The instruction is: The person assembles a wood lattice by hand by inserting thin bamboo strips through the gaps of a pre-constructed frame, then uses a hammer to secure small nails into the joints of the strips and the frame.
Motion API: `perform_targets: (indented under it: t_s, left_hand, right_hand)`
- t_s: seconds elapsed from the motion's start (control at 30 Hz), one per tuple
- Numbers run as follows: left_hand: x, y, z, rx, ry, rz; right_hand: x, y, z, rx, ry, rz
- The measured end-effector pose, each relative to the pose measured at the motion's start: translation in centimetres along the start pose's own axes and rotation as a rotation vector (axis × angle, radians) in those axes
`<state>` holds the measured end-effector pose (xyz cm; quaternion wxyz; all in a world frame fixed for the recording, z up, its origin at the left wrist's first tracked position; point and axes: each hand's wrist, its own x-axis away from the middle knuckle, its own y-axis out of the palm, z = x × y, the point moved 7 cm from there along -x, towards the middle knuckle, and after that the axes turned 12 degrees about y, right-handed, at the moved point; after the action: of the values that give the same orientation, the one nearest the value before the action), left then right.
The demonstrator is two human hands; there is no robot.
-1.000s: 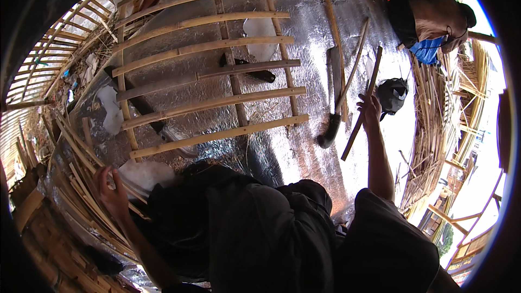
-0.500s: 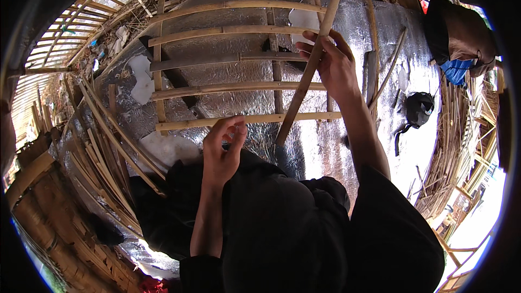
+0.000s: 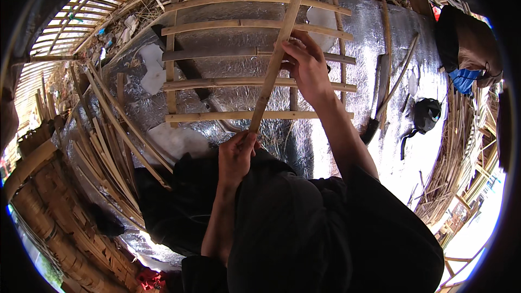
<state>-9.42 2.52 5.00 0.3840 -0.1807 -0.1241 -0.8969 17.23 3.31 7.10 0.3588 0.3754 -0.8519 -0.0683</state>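
Bamboo strip (image 3: 274, 65), long and pale, runs at a slant from the lower centre of the view up toward the top edge, lying across the bamboo frame (image 3: 255, 84). Left hand (image 3: 236, 154) grips the lower end of the strip, fingers curled shut around it, just below the nearest crossbar of the frame. Right hand (image 3: 306, 68) holds the strip higher up, at about the middle of the frame, fingers and thumb closed on it from the right side. Both forearms come up from dark sleeves at the lower edge. The frame consists of several horizontal slats fixed across upright slats, forming an open grid, and it rests on a silver foil sheet (image 3: 374, 32) spread over the ground. A second long stick (image 3: 399, 78) and a dark-handled blade tool (image 3: 380, 92) lie on the sheet to the right of the frame, apart from both hands. A small black object (image 3: 426, 114) sits on the sheet further right; its kind cannot be told. A loose bundle of bamboo strips (image 3: 108, 135) lies to the left of the frame, fanned out at the sheet's edge. Another person (image 3: 469, 49), in dark clothing with a blue item, is at the upper right, well apart from the frame
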Motion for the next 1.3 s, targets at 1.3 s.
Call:
perform_targets:
  t_s: [1.3]
  left_hand:
    - [-0.5,-4.9,-4.1,0.174,-0.119,0.551]
  right_hand:
    - [-4.3,4.6,7.2,0.778,0.118,-0.028]
